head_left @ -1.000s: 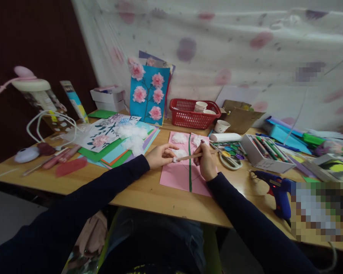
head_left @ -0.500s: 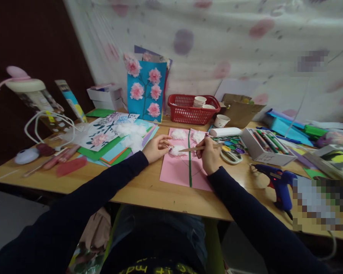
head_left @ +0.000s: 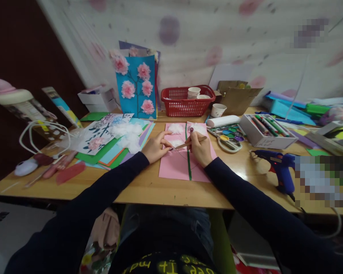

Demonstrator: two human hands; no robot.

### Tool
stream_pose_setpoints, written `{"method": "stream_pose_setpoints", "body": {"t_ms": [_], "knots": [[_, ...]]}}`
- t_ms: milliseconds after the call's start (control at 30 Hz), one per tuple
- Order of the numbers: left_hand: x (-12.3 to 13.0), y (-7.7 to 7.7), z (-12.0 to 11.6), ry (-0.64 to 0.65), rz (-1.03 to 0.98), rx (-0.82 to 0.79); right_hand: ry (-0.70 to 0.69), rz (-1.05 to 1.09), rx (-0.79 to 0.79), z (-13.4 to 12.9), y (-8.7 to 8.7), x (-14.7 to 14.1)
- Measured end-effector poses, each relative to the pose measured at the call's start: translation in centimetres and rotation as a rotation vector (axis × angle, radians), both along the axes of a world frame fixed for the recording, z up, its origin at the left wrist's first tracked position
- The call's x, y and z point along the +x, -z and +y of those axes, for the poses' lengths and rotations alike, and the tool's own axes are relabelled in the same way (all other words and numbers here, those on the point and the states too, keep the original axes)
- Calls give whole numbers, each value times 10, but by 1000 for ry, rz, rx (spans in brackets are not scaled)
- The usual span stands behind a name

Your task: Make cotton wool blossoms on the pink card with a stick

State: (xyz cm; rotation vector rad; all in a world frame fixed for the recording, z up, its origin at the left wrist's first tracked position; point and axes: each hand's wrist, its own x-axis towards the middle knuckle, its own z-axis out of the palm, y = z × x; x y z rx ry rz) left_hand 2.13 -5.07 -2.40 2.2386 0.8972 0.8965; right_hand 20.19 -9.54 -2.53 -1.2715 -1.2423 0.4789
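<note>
A pink sheet [head_left: 174, 167] with a green stripe [head_left: 189, 163] down its middle lies on the desk. Tufts of white cotton [head_left: 175, 128] sit on its upper part. My right hand [head_left: 199, 147] pinches a thin wooden stick [head_left: 185, 144] over the sheet, its tip pointing left at a lower cotton tuft [head_left: 177, 144]. My left hand [head_left: 157, 147] rests at the sheet's left edge, thumb and forefinger apart beside that tuft, with nothing visible between them.
Coloured papers with loose cotton [head_left: 128, 135] lie on the left. Behind stand a blue flower card [head_left: 135, 91] and a red basket [head_left: 185, 104]. On the right are scissors [head_left: 230, 145], a box of crayons [head_left: 267, 131] and a blue glue gun [head_left: 282, 175].
The view has shifted slightly. The stick's tip has moved to the left and down relative to the sheet, close to my left fingertips, and my left hand has slid a little lower.
</note>
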Motion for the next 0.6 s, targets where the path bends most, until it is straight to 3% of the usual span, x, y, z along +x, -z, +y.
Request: {"method": "stream_pose_setpoints", "body": {"t_ms": [233,400,600], "knots": [[9,8,9,44,4,65,58,13,-14,5,5,4],[11,8,10,35,17,67,139,50,104,4,3,5],[13,7,9,49,29,50,46,-86,124,-3,1,-1]]}}
